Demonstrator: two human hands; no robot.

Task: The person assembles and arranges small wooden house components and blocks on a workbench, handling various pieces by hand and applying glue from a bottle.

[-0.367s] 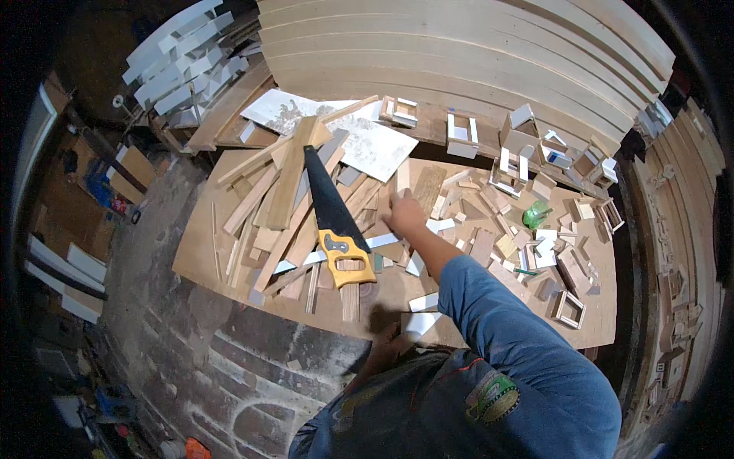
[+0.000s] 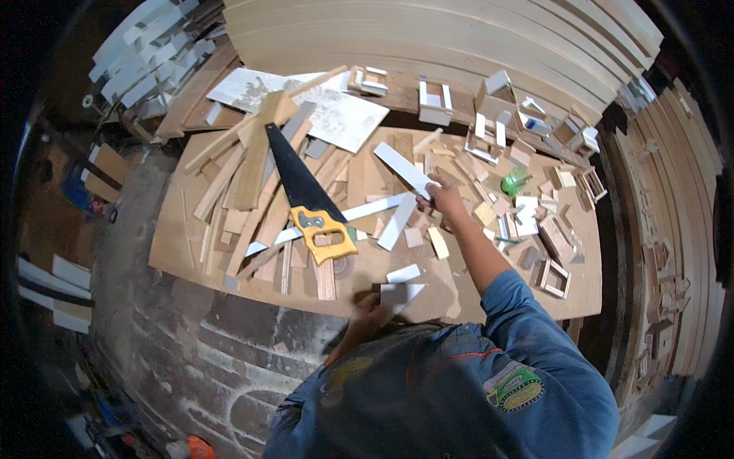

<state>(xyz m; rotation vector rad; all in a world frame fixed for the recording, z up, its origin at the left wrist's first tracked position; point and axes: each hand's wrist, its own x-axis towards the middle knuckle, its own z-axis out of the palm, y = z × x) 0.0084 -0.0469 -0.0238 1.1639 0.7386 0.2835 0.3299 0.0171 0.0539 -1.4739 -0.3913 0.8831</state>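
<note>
My right hand [image 2: 445, 197], reaching over the middle of the bench, is closed on the near end of a flat white strip [image 2: 401, 166]. The strip slants away to the far left, raised above the scraps. Below it another white strip [image 2: 397, 222] and a long narrow white strip [image 2: 375, 206] lie on the bench. At the near edge, close to my body, my left hand [image 2: 371, 312] grips a white piece with a slanted end [image 2: 401, 294]; its fingers are partly in shadow. Just beyond sits a small white block [image 2: 403, 273]. A handsaw with a yellow handle [image 2: 323, 236] rests on the wood pile to the left.
Wooden offcuts [image 2: 252, 172] heap up on the bench's left side. A dusty white board [image 2: 359, 122] lies behind them. Small box-like frames [image 2: 436, 103] line the back, and a green object [image 2: 515, 180] sits among scraps at right. Large stacked boards [image 2: 428, 38] stand beyond.
My right hand has taken hold of a white strip and swung it up, moving rightward across the bench. My left hand keeps its white piece near my body. The whole view has shifted slightly.
</note>
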